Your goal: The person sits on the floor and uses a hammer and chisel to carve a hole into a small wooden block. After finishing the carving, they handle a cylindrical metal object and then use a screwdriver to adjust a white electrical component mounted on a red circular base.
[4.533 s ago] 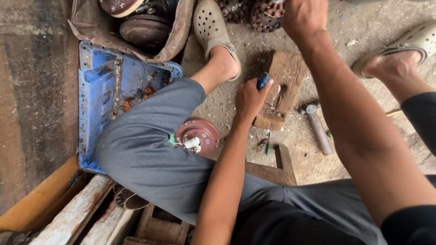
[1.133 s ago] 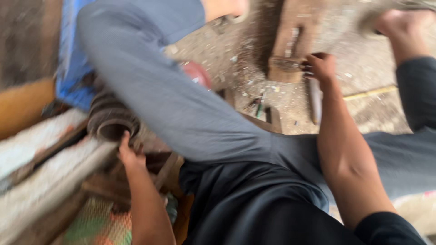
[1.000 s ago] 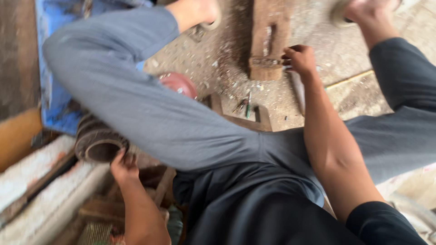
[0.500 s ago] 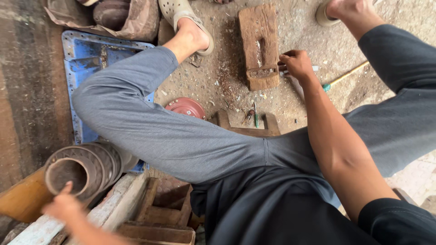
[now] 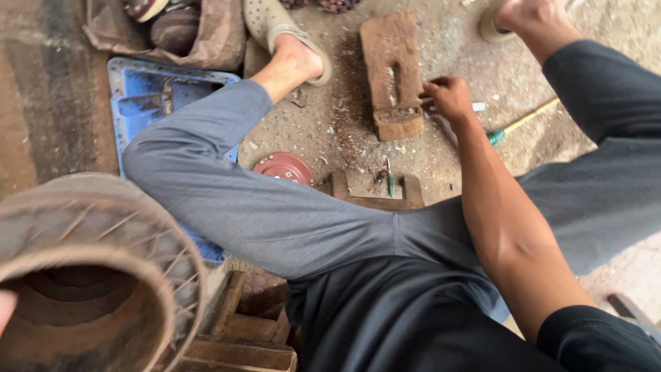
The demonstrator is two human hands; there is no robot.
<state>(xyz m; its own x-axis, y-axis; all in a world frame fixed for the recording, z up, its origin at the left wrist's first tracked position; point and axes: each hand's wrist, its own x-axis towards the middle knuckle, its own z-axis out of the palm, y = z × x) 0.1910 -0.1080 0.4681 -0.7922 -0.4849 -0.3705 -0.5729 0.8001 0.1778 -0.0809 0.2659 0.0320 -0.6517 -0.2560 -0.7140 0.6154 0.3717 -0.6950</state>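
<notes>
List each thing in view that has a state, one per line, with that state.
Ribbed brown cylinder: lifted close to the camera, open end facing it, hollow.
Left hand: only a sliver shows at the cylinder's edge; grip cannot be told.
Right hand: closed on something small beside the wooden block.
Wooden block: lying flat on the ground, slot facing up.
Red round lid: lying flat on the ground.
Blue tray: on the ground, partly covered by the leg.

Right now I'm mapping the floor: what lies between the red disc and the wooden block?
In the head view, only gritty ground strewn with shavings separates the red disc from the wooden block.
</notes>
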